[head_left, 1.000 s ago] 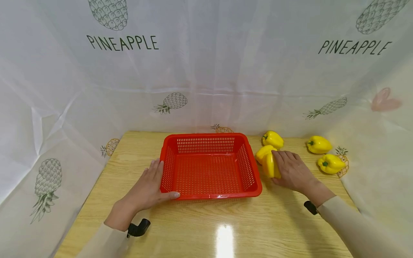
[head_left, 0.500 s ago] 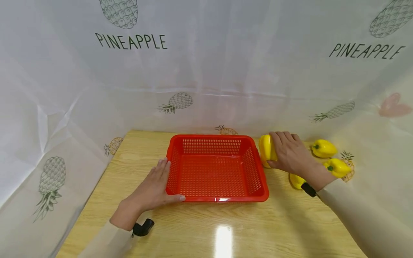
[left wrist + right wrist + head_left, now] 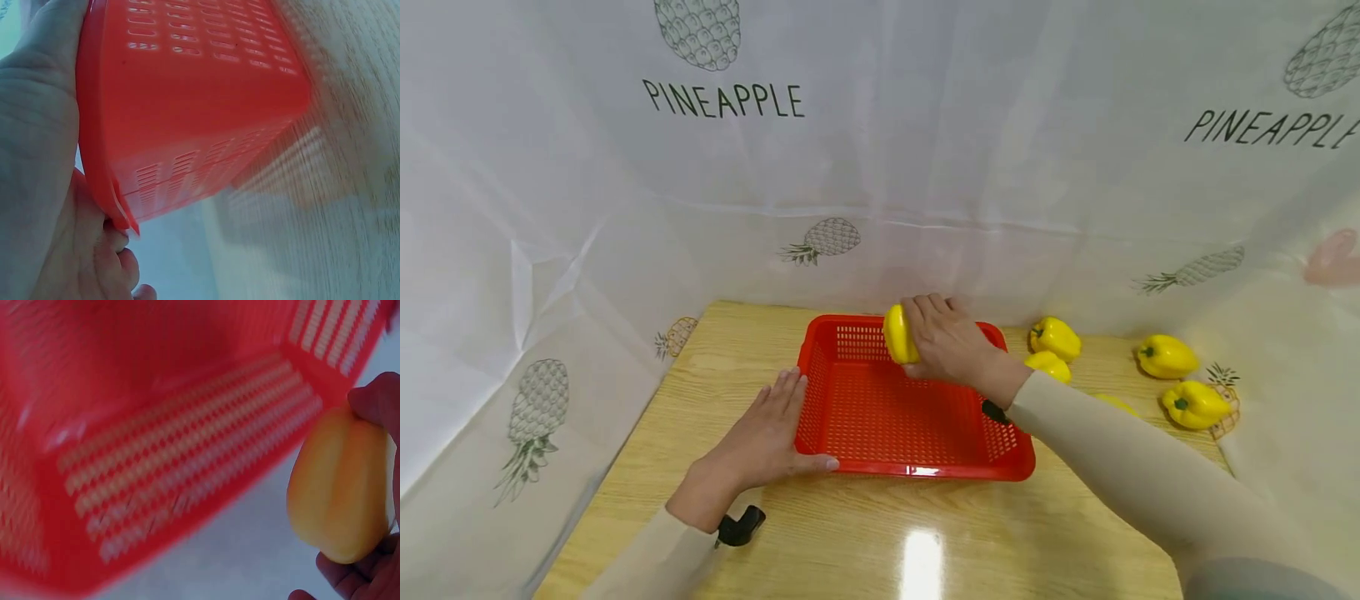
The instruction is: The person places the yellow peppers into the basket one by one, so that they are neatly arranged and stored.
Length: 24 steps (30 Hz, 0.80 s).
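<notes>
A yellow bell pepper (image 3: 898,335) is gripped in my right hand (image 3: 946,342), thumb on one side and fingers on the other. They are over the back part of the red basket (image 3: 917,472), and the right wrist view shows the pepper (image 3: 340,487) near the basket's perforated wall (image 3: 187,456). My left hand (image 3: 763,442) rests against the basket's left rim, fingers extended along the side and thumb on the front left corner. The left wrist view has the left hand (image 3: 37,150) lying along the rim of the basket (image 3: 187,106). The basket floor that shows has no peppers on it.
Right of the basket lie a yellow pepper (image 3: 1056,337) and another (image 3: 1048,365) partly behind the right sleeve. Farther right are two more peppers, one at the back (image 3: 1167,357) and one nearer (image 3: 1195,405). A printed curtain (image 3: 925,167) rises behind the wooden table (image 3: 850,533).
My right hand has lifted a pepper from the right of the basket and carried it left over the basket. The left hand has stayed at the rim, while the head view has shifted slightly.
</notes>
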{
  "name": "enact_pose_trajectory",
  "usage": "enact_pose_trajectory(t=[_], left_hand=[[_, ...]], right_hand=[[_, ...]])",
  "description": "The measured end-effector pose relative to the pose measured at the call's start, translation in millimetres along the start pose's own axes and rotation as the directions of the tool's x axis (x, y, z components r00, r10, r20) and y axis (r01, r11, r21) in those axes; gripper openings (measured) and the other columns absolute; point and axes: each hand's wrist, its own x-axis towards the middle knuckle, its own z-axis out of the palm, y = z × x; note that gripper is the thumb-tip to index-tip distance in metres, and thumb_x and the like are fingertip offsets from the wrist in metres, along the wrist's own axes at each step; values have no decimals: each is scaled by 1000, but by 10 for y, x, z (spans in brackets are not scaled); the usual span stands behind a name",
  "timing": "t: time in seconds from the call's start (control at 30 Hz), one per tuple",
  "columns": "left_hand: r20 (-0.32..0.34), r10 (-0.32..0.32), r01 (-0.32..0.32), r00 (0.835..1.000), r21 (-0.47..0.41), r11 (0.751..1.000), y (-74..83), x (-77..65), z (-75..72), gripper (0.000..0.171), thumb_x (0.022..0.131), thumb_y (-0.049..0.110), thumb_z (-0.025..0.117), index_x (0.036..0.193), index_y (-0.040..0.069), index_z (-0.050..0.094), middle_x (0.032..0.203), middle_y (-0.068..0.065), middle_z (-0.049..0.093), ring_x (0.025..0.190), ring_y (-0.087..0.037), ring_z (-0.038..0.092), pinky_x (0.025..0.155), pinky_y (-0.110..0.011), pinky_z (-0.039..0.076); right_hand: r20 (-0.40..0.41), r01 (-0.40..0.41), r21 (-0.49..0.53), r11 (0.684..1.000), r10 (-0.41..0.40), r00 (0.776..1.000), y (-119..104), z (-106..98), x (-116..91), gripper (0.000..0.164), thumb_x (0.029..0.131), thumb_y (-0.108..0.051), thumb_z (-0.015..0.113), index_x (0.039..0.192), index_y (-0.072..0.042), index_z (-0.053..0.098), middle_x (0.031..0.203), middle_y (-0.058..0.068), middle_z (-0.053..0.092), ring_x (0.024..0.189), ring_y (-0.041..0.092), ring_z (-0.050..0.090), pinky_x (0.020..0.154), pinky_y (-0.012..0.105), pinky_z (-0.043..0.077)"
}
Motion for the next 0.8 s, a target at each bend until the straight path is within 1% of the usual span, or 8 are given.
enact_pose_trajectory(t=[0.03, 0.13, 0.2, 0.3, 0.43, 0.53, 0.7, 0.8], left_hand=[[-3, 3, -3, 1000, 0, 1000, 1, 3, -3, 137, 80, 89, 63, 165, -8, 15, 174, -27, 11, 163, -45, 9, 130, -64, 17], [11, -9, 8, 1000, 9, 1000, 5, 8, -7, 138, 80, 90, 62, 166, -7, 14, 175, -26, 10, 163, -43, 9, 130, -62, 17], [12, -11, 11, 1000, 10, 1000, 2, 10, -6, 138, 80, 90, 61, 166, -6, 13, 175, -25, 10, 163, -42, 9, 131, -61, 17], [14, -20, 20, 1000, 8, 1000, -5, 12, -3, 138, 79, 90, 62, 166, -5, 13, 176, -24, 10, 164, -41, 9, 131, -60, 17], [11, -19, 19, 1000, 0, 1000, -4, 19, 8, 139, 78, 90, 63, 166, -5, 14, 176, -23, 11, 164, -40, 10, 131, -59, 18], [11, -17, 17, 1000, -2, 1000, -5, 20, 13, 140, 77, 91, 62, 166, -5, 14, 176, -23, 10, 164, -40, 9, 131, -59, 17], [13, -15, 16, 1000, -8, 1000, -12, 21, 19, 140, 78, 92, 61, 167, -5, 13, 176, -23, 8, 164, -39, 8, 132, -57, 16], [12, -16, 16, 1000, -9, 1000, -20, 22, 21, 140, 77, 93, 60, 167, -4, 13, 176, -23, 9, 164, -38, 9, 132, -57, 16]], right_hand=[[13, 5, 2, 1000, -5, 1000, -84, 52, 62, 98, 81, -66, 77, 145, 0, 44, 128, 16, 61, 116, 33, 59, 97, 47, 56], [69, 15, 37, 999, -18, 997, -305, 213, 199, 97, 82, -67, 77, 145, -1, 43, 128, 15, 60, 116, 32, 57, 99, 46, 54], [114, 16, 77, 997, -24, 993, -424, 320, 261, 96, 83, -66, 77, 145, -1, 43, 128, 15, 59, 116, 32, 56, 99, 46, 53], [184, 18, 99, 995, -36, 982, -559, 451, 334, 96, 86, -66, 75, 147, -1, 41, 131, 15, 57, 117, 32, 54, 99, 44, 52], [223, 21, 78, 997, -38, 974, -665, 597, 382, 97, 88, -67, 71, 151, 0, 40, 138, 15, 56, 122, 31, 54, 105, 44, 52], [240, 13, 67, 998, -29, 970, -711, 689, 405, 96, 89, -68, 69, 151, -1, 40, 138, 14, 56, 124, 31, 54, 108, 46, 52], [264, -5, 80, 997, -17, 964, -767, 797, 433, 93, 90, -69, 66, 150, -3, 40, 136, 13, 56, 123, 30, 54, 104, 44, 52], [255, -16, 93, 996, -8, 967, -799, 840, 447, 93, 90, -70, 65, 150, -2, 40, 136, 13, 56, 122, 30, 54, 104, 44, 52]])
